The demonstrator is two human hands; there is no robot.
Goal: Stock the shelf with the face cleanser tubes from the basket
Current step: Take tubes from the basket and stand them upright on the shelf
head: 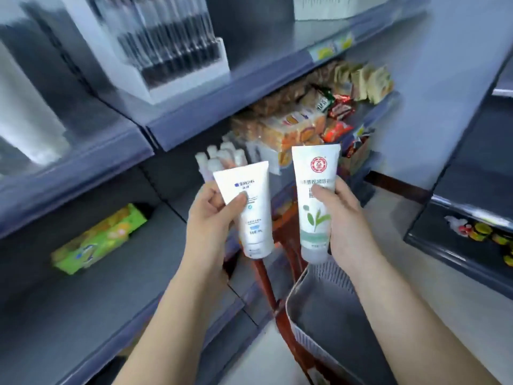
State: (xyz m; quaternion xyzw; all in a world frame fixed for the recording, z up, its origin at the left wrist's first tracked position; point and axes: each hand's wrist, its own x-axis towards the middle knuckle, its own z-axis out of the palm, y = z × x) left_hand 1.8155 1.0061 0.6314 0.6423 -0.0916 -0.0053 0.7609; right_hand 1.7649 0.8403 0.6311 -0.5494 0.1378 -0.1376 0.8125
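You have a face cleanser tube in each hand, both raised in front of the grey shelf (83, 276) with crimped ends up and caps down. Your left hand (211, 215) has its fingers clamped on the white tube (249, 215), the one with blue print, thumb pressed on its front near the upper part. Your right hand (344, 218) has its fingers closed on the green-leaf tube (315, 201), which carries a red round logo near the top, thumb across the printed face. The two tubes stand side by side, close but apart, the green-leaf tube reaching higher.

Taking the white tube as your mark: below and to its right sits the grey perforated basket (313, 287), its rim just under the cap of the green-leaf tube; its contents cannot be made out. Between the tubes and behind them runs a red frame (266, 276). Directly behind the white tube's top stand several pale tubes (219, 159) on the shelf. Far to its left a green packet (100, 237) lies on the same shelf, with bare shelf between it and your left hand. Above and to the right, snack packets (319, 118) crowd a further shelf. High to the upper left stands a white display box (172, 51), blurred
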